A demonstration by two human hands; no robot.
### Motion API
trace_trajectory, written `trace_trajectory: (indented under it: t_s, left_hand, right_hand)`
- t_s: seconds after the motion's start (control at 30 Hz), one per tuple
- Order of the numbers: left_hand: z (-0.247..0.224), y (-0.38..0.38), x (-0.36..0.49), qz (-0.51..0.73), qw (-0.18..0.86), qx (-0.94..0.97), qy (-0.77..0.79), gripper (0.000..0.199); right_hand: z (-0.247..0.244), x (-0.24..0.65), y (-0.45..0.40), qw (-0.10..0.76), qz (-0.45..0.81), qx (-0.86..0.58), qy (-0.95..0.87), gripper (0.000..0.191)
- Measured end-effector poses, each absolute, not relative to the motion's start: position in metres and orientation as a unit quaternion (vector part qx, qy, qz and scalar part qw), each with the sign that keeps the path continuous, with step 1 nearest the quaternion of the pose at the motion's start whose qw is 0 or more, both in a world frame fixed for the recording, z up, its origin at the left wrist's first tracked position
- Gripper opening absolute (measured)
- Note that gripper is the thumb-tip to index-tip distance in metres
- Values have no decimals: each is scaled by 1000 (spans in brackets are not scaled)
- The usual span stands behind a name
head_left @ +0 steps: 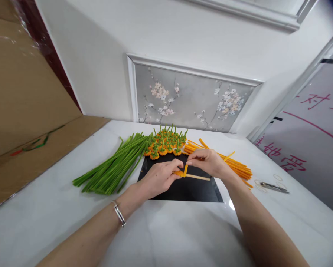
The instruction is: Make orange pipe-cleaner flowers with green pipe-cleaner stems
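Observation:
Over a black mat (pixel 180 191), my left hand (pixel 163 177) is closed round one end of a thin wooden stick (pixel 198 177) that has orange pipe cleaner coiled on it. My right hand (pixel 206 161) pinches the upright free length of that orange pipe cleaner (pixel 185 170), just right of the left fingers. The stick's bare end points right above the mat. Behind my hands stand several small orange pumpkins with green stems (pixel 167 142), made of pipe cleaner. The left fingertips hide part of the coil.
Left of the mat lies a pile of green pipe cleaners (pixel 113 167). A bundle of orange pipe cleaners (pixel 235 167) is on the right, partly behind my right hand. Farther right are small scissors (pixel 273 187) and several thin rings (pixel 277 177). Cardboard (pixel 29 92) borders the table's left side.

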State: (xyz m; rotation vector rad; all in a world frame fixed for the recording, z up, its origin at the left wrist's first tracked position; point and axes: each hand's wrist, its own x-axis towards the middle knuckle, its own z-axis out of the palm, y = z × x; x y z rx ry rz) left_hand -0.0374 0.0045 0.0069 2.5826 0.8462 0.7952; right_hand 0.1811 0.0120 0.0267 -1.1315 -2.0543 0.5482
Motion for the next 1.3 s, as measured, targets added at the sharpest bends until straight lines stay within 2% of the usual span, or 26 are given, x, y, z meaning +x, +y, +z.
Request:
trace_trajectory:
  t_s: [0.17,0.43,0.63,0.73,0.97,1.07,1.3]
  left_hand:
    - [10,1,-34,273,159,906,283,29]
    - [6,6,-37,319,146,889,294,26]
    - [8,15,-42,376,187,833,360,22]
    - [8,21,-47,377,175,817,401,22]
    - [4,27,-52,363,142,821,417,22]
    - [2,27,-53,348,150,827,416,23]
    - [4,23,-50,320,143,850,392,24]
  right_hand:
    - [13,185,20,311,309,-444,-782,23]
    - [12,184,16,241,333,-424,-807,31]
    - [19,172,3,161,302,-433,-834,19]
    - [23,167,-3,144,272,-437,-845,17]
    - [31,167,-9,166,191,-426,-868,31]
    - [34,167,-10,191,157,-418,-874,31]
    - [38,165,-10,335,78,-404,-847,17]
